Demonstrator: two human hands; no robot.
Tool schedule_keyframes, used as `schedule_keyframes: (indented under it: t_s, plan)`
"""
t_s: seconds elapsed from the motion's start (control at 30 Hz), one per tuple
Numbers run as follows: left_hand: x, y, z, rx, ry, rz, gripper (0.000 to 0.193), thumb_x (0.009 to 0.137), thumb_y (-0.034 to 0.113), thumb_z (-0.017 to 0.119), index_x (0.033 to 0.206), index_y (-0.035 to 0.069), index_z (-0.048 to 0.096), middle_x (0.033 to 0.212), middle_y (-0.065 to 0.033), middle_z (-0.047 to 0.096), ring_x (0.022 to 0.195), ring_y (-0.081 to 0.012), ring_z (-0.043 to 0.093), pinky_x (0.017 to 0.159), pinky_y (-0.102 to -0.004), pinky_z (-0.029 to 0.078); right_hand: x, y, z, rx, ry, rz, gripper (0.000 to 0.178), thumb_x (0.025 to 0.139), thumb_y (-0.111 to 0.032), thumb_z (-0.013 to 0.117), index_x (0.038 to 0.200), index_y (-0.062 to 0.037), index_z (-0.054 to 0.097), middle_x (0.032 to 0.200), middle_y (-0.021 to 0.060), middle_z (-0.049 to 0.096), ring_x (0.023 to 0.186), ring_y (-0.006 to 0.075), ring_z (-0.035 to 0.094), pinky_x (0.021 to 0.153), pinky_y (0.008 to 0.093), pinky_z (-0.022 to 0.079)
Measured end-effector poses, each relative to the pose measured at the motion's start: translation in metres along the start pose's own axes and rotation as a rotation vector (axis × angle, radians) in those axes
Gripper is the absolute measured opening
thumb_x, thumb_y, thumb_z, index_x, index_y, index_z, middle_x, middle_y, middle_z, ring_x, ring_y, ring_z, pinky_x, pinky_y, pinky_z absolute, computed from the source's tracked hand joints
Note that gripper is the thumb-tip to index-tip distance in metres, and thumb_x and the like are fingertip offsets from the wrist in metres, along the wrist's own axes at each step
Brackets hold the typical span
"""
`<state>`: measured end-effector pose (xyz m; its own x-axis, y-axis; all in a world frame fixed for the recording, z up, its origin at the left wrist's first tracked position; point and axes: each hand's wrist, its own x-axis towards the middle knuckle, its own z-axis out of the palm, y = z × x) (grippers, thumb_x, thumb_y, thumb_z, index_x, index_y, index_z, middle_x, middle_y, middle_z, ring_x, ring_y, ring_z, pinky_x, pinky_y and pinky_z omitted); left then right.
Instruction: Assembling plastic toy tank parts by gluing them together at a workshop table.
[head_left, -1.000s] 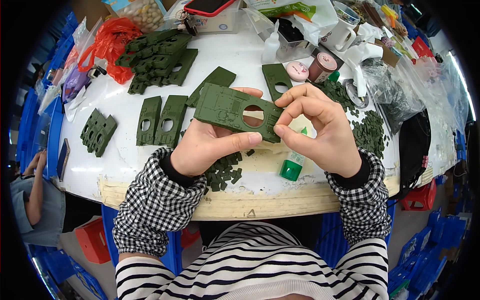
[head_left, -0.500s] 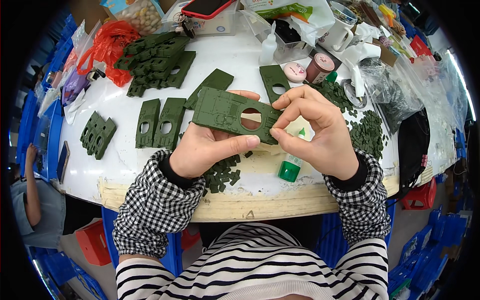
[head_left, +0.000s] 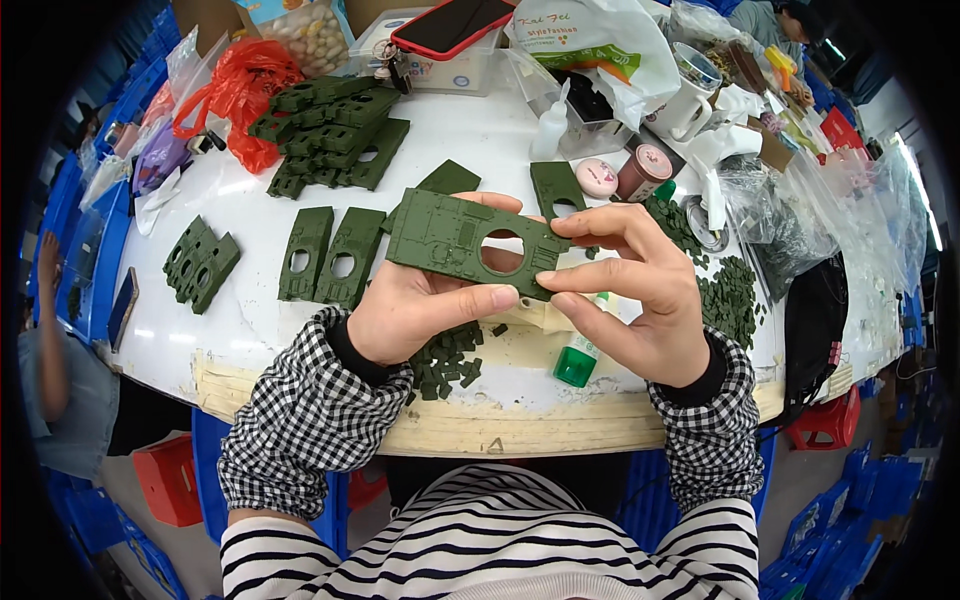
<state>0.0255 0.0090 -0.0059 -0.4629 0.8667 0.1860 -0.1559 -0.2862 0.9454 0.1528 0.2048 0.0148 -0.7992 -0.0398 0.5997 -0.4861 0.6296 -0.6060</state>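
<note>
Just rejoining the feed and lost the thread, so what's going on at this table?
A person's left hand holds a dark green molded panel above the table, and the right hand touches the panel's right end; whether it also pinches something small is unclear. A stack of similar panels lies farther back. Small green pieces and a green-ended bottle sit nearer the edge.

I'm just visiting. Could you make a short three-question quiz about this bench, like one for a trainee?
1. True or false: the left hand is holding a mug.
2. Choose one: the rim of the phone is A) blue, B) red or C) yellow.
3. Fill in: as pictured, the right hand touches the raised green plate at its ___ end.

Key:
1. False; it holds the green plate.
2. B
3. right
</note>
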Motion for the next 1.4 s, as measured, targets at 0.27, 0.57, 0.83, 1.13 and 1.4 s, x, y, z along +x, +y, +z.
schedule_keyframes:
  t_s: [0.27, 0.57, 0.83, 1.13, 1.4]
  plan:
    - [0.0025, 0.0044, 0.0, -0.08, -0.022, -0.06, 0.072, 0.083, -0.003, 0.069, 0.145, 0.004, 0.034, 0.145, -0.0174, 0.047, 0.128, -0.027, 0.053, 0.107, -0.0418, 0.047, -0.0004, -0.001, -0.0065, 0.179, 0.019, 0.07, 0.029, 0.081, -0.01, 0.076, 0.11, -0.0054, 0.073, 0.118, 0.0154, 0.061, 0.106, 0.025, 0.062, 0.093, 0.0363, 0.049]
    - [0.0018, -0.0014, -0.0038, -0.07, -0.049, 0.0, 0.072, 0.083, -0.003, 0.069, 0.145, 0.004, 0.033, 0.147, -0.0201, 0.045, 0.128, -0.0282, 0.053, 0.107, -0.0412, 0.047, 0.0002, -0.0045, -0.0042, 0.091, 0.004, 0.04, 0.031, 0.078, -0.009, 0.079, 0.109, -0.0074, 0.073, 0.12, 0.015, 0.059, 0.107, 0.0283, 0.06, 0.093, 0.0386, 0.049]
    - [0.001, -0.0016, -0.0006, -0.089, -0.03, 0.01, 0.072, 0.082, -0.004, 0.069, 0.144, 0.005, 0.034, 0.147, -0.0197, 0.046, 0.129, -0.0289, 0.052, 0.11, -0.0422, 0.043, -0.0009, -0.0082, -0.002, -0.324, -0.022, -0.115, 0.042, 0.067, -0.005, 0.084, 0.107, -0.0162, 0.077, 0.125, 0.0162, 0.058, 0.114, 0.0306, 0.057, 0.095, 0.0407, 0.049]
    - [0.0013, -0.0026, -0.0001, -0.109, -0.041, 0.026, 0.071, 0.082, -0.004, 0.069, 0.144, 0.006, 0.035, 0.147, -0.019, 0.046, 0.129, -0.0272, 0.052, 0.109, -0.0414, 0.043, -0.003, -0.005, 0.0016, -0.118, 0.041, -0.06, 0.041, 0.069, -0.008, 0.084, 0.108, -0.0126, 0.073, 0.123, 0.0141, 0.059, 0.11, 0.0302, 0.059, 0.092, 0.0405, 0.049]
    - [0.0022, -0.0019, -0.0013, -0.098, -0.045, 0.036, 0.072, 0.082, -0.004, 0.07, 0.144, 0.006, 0.035, 0.147, -0.02, 0.044, 0.129, -0.0274, 0.051, 0.108, -0.0425, 0.046, -0.0012, -0.0071, 0.0001, -0.084, 0.043, -0.044, 0.051, 0.071, -0.007, 0.084, 0.118, -0.0064, 0.065, 0.123, 0.0153, 0.059, 0.113, 0.0295, 0.059, 0.094, 0.0384, 0.05]
